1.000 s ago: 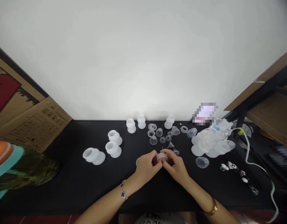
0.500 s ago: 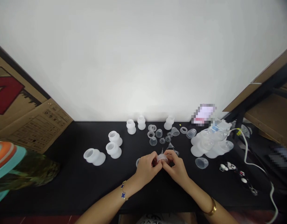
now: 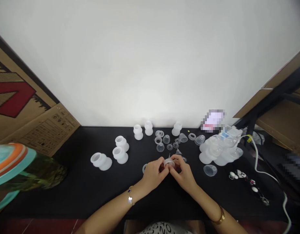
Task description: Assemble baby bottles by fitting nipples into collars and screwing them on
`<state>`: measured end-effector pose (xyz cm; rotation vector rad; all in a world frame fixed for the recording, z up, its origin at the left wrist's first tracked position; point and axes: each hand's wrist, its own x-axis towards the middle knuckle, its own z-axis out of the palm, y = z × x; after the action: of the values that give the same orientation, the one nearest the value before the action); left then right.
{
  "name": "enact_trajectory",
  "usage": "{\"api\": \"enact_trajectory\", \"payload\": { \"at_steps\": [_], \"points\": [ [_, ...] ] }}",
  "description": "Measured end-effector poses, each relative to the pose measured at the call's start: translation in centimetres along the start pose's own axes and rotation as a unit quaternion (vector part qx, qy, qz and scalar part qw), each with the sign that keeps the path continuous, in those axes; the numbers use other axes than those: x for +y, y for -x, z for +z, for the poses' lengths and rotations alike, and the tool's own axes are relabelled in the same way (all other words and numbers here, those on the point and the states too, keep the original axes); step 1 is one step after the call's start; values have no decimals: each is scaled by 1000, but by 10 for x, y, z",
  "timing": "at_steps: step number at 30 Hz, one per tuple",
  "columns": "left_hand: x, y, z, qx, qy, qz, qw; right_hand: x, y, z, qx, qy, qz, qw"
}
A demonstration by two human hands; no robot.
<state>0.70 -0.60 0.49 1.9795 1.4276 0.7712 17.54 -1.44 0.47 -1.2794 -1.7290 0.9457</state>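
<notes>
My left hand (image 3: 154,174) and my right hand (image 3: 184,175) meet over the middle of the black table (image 3: 74,191). Both pinch one small translucent plastic part (image 3: 169,162) between their fingertips, held just above the tabletop. Several small clear cups and rings (image 3: 167,140) lie scattered right behind the hands. A clear ring (image 3: 144,168) lies partly hidden by my left hand. A single clear cup (image 3: 210,170) sits to the right of my right hand.
Several white silicone pieces (image 3: 120,150) stand at the left and back. A heap of clear domed parts (image 3: 220,149) lies at the right, with a white cable (image 3: 267,172) and small earbuds (image 3: 242,175). A cardboard box (image 3: 25,113) leans at the left, a colourful object (image 3: 15,169) before it.
The hands keep pinching the small part and have barely shifted. The camera has tilted slightly, sliding the scene a little to the right.
</notes>
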Motion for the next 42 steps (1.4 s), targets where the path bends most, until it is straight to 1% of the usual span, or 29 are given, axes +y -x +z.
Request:
{"api": "enact_trajectory", "payload": {
  "at_steps": [5, 11, 19, 25, 29, 34, 38, 42],
  "points": [
    [-2, -3, 0, 5, -26, -5, 1000, 1, -2, -2, -17, 41, -7, 999],
    [-4, -5, -1, 1, -42, 5, 999, 5, -4, -4, -4, 42, -9, 999],
    [-7, -4, 0, -2, -43, -2, 999, 8, -4, 2, -9, 60, -15, 998],
    [-8, -5, -1, -2, -40, 8, 999, 7, -3, 1, -5, 56, -11, 998],
    [-7, -5, -3, 6, -57, 21, 998, 4, -4, -1, 9, 88, 2, 996],
    [-5, -4, -3, 4, -83, 33, 996, 3, -6, -6, -19, 147, -4, 989],
    [-5, -3, -1, 4, -85, 36, 996, 2, -6, -8, -24, 154, -4, 988],
    [-7, -3, -2, 3, -109, 41, 993, 0, -6, -7, -28, 154, -9, 988]
  ]
}}
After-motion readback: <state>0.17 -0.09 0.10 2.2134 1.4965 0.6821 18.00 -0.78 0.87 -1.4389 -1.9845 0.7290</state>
